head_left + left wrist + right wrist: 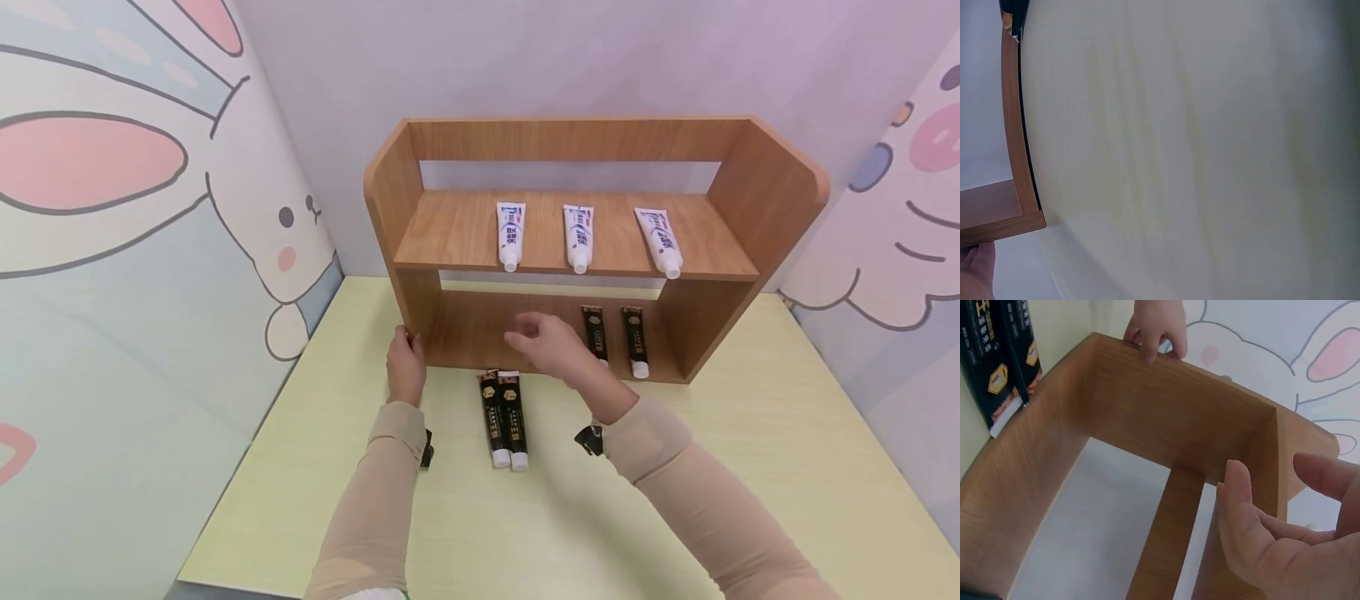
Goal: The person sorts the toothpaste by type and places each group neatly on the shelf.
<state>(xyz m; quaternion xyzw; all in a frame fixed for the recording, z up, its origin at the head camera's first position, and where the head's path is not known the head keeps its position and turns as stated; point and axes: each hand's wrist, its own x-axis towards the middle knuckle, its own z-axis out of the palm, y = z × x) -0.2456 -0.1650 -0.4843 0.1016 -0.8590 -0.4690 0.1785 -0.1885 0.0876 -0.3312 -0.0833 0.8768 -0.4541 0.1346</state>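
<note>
My left hand (406,367) grips the front edge of the left side panel (417,312) of a two-tier wooden shelf; in the right wrist view its fingers (1150,347) hook over that edge. Raised before the lower tier, my right hand (553,343) holds nothing, and its thumb and fingers (1238,481) stand apart. Two black toothpaste tubes, the left one (492,417) and the right one (513,421), lie side by side on the table at the shelf's front. On the lower tier lie two more, a partly hidden one (594,329) and another (634,340) right of it.
Three white toothpaste tubes lie spaced along the upper tier: left (511,233), middle (578,236) and right (659,237). The shelf stands on a pale yellow table (480,533). Cartoon-printed walls (150,358) rise at both sides, with a plain wall (555,58) behind.
</note>
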